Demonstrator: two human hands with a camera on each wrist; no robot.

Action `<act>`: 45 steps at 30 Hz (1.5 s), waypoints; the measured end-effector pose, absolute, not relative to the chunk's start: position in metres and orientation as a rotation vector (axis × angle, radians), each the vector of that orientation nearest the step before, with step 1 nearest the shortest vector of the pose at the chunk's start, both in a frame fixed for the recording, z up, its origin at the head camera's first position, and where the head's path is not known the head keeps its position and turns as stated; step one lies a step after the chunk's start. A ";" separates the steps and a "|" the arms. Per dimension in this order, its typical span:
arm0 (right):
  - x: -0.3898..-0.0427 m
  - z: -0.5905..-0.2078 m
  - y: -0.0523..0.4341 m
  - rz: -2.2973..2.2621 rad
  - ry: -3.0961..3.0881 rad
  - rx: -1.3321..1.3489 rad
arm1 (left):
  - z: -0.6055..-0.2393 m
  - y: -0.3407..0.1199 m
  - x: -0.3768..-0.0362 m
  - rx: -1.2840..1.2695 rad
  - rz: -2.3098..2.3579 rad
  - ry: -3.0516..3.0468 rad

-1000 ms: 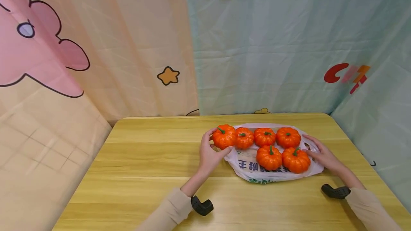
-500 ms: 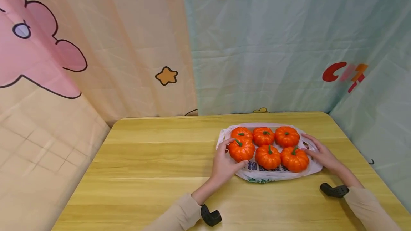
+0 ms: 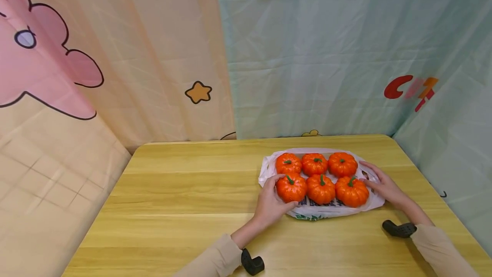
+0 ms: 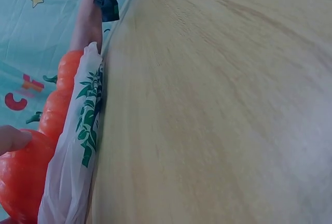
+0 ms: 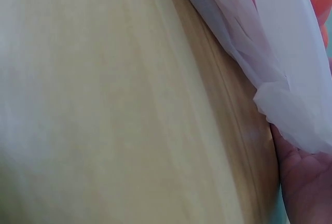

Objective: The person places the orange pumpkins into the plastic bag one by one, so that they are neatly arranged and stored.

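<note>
Several small orange pumpkins with green stems sit in two rows on a flat white plastic bag (image 3: 265,170) printed in green and blue. My left hand (image 3: 280,192) grips the front-left pumpkin (image 3: 294,188) from its left side, thumb low at the front and fingers over the top. In the left wrist view this pumpkin (image 4: 21,180) shows under a fingertip (image 4: 13,139), beside the bag (image 4: 78,146). My right hand (image 3: 378,181) lies flat on the bag's right end, next to the front-right pumpkin (image 3: 351,192). The right wrist view shows the bag's edge (image 5: 280,53) over my palm (image 5: 306,182).
The wooden table (image 3: 184,200) has its far edge against hanging cartoon-print cloths, pink and cream (image 3: 115,54) at the left, pale green (image 3: 326,54) behind and to the right. The bag lies at the table's back right. Black wrist mounts (image 3: 252,264) sit on both sleeves.
My left hand carried the pumpkin from the bag's back-left end toward me and to the right, setting it into the front row. The right hand stayed on the bag.
</note>
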State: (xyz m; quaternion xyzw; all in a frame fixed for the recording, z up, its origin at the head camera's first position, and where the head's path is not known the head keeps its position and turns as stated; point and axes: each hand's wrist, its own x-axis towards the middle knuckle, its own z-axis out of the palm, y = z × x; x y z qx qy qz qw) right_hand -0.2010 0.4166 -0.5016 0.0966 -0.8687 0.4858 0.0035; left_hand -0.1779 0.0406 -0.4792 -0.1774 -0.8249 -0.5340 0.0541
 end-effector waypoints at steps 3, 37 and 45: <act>-0.202 -0.502 0.416 1.525 -2.716 0.311 | -0.480 0.040 -0.178 -0.542 -1.586 -2.520; -0.205 -0.503 0.416 1.532 -2.690 0.356 | -0.487 0.043 -0.177 -0.550 -1.424 -2.646; -0.204 -0.503 0.420 1.515 -2.710 0.324 | -0.480 0.022 -0.176 -0.628 -1.428 -2.598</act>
